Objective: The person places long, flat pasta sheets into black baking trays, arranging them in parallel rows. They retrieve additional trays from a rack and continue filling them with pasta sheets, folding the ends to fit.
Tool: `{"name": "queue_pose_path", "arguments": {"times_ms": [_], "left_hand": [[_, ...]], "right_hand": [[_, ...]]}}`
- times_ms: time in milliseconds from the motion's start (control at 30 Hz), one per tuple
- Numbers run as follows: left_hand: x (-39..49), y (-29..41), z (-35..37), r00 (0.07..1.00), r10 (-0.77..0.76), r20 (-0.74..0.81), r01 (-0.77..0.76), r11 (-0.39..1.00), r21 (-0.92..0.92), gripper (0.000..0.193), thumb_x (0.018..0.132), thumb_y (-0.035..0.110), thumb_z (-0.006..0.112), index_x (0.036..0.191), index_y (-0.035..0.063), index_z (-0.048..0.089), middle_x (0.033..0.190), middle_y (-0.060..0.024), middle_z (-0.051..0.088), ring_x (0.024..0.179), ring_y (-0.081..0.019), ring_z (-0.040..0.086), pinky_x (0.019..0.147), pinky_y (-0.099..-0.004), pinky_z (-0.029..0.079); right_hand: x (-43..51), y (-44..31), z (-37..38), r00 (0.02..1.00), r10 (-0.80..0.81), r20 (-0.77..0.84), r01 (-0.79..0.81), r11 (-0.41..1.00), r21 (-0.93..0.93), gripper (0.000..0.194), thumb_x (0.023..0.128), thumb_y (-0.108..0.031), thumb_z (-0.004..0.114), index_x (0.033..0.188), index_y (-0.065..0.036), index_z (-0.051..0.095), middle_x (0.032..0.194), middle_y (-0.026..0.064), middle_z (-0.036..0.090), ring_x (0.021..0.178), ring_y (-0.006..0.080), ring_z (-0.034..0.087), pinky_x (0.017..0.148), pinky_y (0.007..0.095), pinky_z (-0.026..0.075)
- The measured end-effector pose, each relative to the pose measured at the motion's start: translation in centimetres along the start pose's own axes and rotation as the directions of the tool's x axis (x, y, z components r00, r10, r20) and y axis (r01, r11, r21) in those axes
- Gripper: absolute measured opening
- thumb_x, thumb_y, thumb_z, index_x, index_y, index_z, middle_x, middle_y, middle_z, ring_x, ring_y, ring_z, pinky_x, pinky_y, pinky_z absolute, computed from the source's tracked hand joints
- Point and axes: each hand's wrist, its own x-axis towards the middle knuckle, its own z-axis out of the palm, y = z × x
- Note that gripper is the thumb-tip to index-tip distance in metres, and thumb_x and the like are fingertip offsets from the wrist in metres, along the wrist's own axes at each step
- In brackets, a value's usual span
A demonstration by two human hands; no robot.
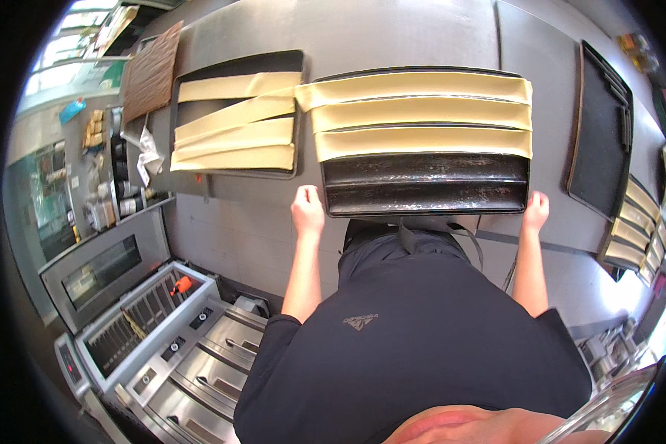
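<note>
Before me lies a dark metal trough pan (pixel 427 191) with long channels. Pale yellow dough strips (pixel 422 114) line its far channels, and the two channels nearest me are bare. The end of the farthest strip hangs over the pan's left side. My left hand (pixel 308 208) is beside the pan's near left corner, fingers curled, with nothing visible in it. Curled likewise, my right hand (pixel 536 210) is at the near right corner; whether it touches the pan is unclear. To the left, a dark baking tray (pixel 233 65) holds several loose, partly overlapping dough strips (pixel 236 141).
The pans rest on a metal worktable (pixel 394 33). A brown textured slab (pixel 154 72) is at the far left. On the right are a black tray (pixel 602 133) and more dough-lined pans (pixel 632 227). Stainless equipment with an open lid (pixel 105 266) stands at the lower left.
</note>
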Motion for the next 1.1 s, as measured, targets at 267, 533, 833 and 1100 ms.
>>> {"name": "queue_pose_path", "arguments": {"times_ms": [267, 533, 833, 1100], "left_hand": [[-0.9, -4.6, 0.1, 0.992, 0.055, 0.112, -0.063, 0.996, 0.070, 0.036, 0.105, 0.027, 0.063, 0.126, -0.0013, 0.067, 0.117, -0.0198, 0.072, 0.103, -0.0323, 0.072, 0.094, -0.0436, 0.057], [1.9, -6.1, 2.3, 0.949, 0.054, 0.310, -0.043, 0.998, -0.042, 0.032, 0.096, 0.009, 0.068, 0.125, -0.0030, 0.069, 0.114, -0.0191, 0.076, 0.111, -0.0295, 0.073, 0.100, -0.0400, 0.056], [3.0, -4.3, 1.8, 0.932, 0.096, 0.351, -0.090, 0.995, -0.034, 0.019, 0.091, 0.002, 0.068, 0.109, -0.0017, 0.065, 0.098, -0.0129, 0.073, 0.091, -0.0244, 0.071, 0.088, -0.0385, 0.057], [6.7, -3.3, 3.4, 0.934, 0.217, 0.285, -0.225, 0.974, -0.005, 0.025, 0.090, 0.003, 0.068, 0.114, -0.0031, 0.068, 0.098, -0.0142, 0.075, 0.092, -0.0249, 0.072, 0.088, -0.0386, 0.058]], "right_hand": [[-15.2, -0.7, 1.7, 0.699, 0.399, 0.594, -0.633, 0.732, 0.253, 0.037, 0.107, -0.031, 0.060, 0.134, -0.006, 0.054, 0.122, 0.0174, 0.071, 0.097, 0.0290, 0.074, 0.074, 0.0385, 0.059], [-16.2, -2.5, 6.7, 0.679, 0.512, 0.526, -0.702, 0.663, 0.261, 0.039, 0.102, -0.028, 0.056, 0.129, 0.001, 0.052, 0.116, 0.0243, 0.070, 0.096, 0.0412, 0.075, 0.077, 0.0478, 0.062], [-15.0, -4.0, 7.1, 0.654, 0.577, 0.489, -0.728, 0.655, 0.201, 0.036, 0.101, -0.038, 0.059, 0.108, -0.003, 0.062, 0.101, 0.0162, 0.070, 0.079, 0.0317, 0.072, 0.066, 0.0425, 0.057], [-15.1, -5.8, 8.8, 0.700, 0.548, 0.458, -0.691, 0.683, 0.237, 0.039, 0.098, -0.043, 0.060, 0.109, -0.006, 0.065, 0.097, 0.0151, 0.075, 0.067, 0.0241, 0.070, 0.055, 0.0358, 0.055]]}}
